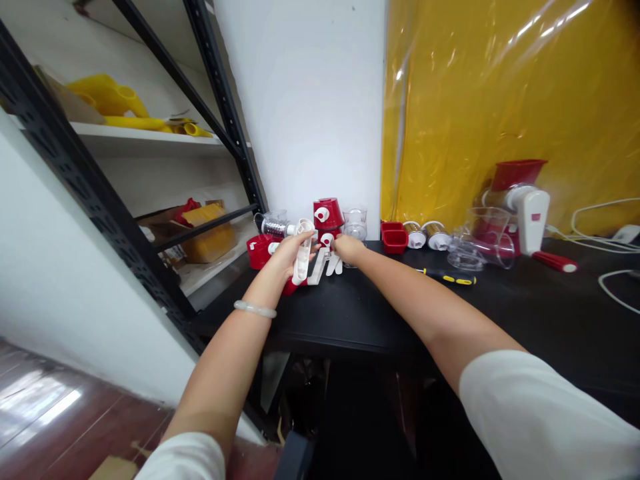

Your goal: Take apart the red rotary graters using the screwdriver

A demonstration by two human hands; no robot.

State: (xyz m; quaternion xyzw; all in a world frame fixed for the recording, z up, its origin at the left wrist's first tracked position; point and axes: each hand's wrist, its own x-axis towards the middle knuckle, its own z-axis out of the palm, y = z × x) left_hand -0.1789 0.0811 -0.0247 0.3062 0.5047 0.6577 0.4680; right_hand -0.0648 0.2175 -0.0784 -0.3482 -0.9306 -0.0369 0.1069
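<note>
A white plastic piece [303, 255] is gripped upright in the left hand [284, 257], fingers wrapped round it, at the black table [500, 327]. The right hand [349, 248] is set at its 3 o'clock, fingers curled; whether anything is grasped cannot be told. Red housings [327, 215] are stacked at 12 o'clock

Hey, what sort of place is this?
Probably a small assembly workshop: a black bench strewn with red and white plastic parts, one white part in the left hand, a screwdriver, and a metal rack alongside.
</note>
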